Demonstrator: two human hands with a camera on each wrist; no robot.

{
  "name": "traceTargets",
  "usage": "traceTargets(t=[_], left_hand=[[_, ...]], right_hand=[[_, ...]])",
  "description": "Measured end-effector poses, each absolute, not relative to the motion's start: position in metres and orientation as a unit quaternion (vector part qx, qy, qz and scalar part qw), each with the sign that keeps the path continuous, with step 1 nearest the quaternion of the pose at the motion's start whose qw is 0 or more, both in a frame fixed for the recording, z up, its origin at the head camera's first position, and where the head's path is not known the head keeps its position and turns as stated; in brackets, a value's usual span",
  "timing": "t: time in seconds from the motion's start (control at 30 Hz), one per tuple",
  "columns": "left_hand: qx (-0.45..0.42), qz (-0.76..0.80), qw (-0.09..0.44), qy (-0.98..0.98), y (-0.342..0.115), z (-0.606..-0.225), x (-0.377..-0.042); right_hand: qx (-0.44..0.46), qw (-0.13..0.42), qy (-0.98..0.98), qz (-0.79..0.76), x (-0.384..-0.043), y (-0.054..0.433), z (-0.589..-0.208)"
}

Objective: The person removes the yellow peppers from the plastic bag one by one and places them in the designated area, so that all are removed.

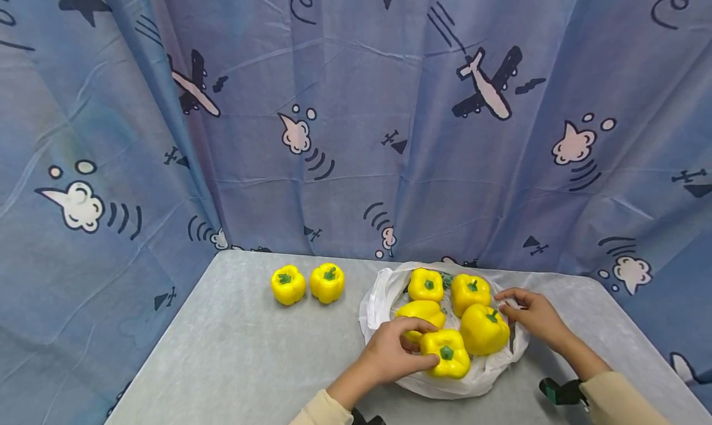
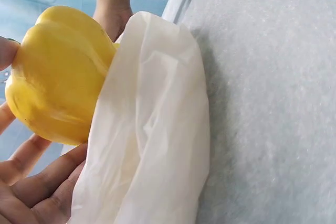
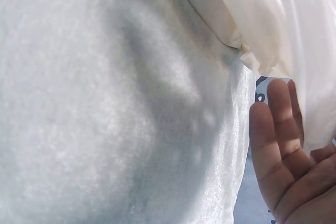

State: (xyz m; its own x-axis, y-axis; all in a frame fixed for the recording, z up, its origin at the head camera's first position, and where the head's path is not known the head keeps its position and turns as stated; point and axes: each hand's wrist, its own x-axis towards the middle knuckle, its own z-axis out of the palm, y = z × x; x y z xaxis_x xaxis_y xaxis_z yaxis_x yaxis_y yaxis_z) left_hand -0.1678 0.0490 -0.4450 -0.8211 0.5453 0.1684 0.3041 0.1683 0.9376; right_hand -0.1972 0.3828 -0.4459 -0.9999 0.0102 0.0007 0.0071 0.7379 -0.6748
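In the head view my left hand [image 1: 389, 354] grips a yellow bell pepper [image 1: 452, 362] at the front of a white plastic bag [image 1: 384, 292], thumb near its green stem. The left wrist view has this pepper [image 2: 63, 72] above the bag's folded wall [image 2: 152, 129], with the fingers spread around it. Several more yellow bell peppers sit in the open bag, among them one at the right [image 1: 483, 333] and one at the back [image 1: 425, 286]. My right hand [image 1: 536, 317] pinches the bag's right rim; in the right wrist view its other fingers [image 3: 262, 140] extend beside the plastic.
Two yellow bell peppers, one at the left [image 1: 288, 285] and one beside it [image 1: 327, 283], stand upright on the grey-white table [image 1: 250, 351], left of the bag. A blue patterned curtain [image 1: 345, 184] hangs behind the table and along its sides.
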Motion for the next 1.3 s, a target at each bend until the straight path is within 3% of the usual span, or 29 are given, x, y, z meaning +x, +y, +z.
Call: traceTargets(t=[1.3], left_hand=[[0.206, 0.618, 0.034, 0.758, -0.028, -0.422, -0.186]], right_hand=[[-0.012, 0.005, -0.935, 0.353, -0.197, 0.383, -0.446]])
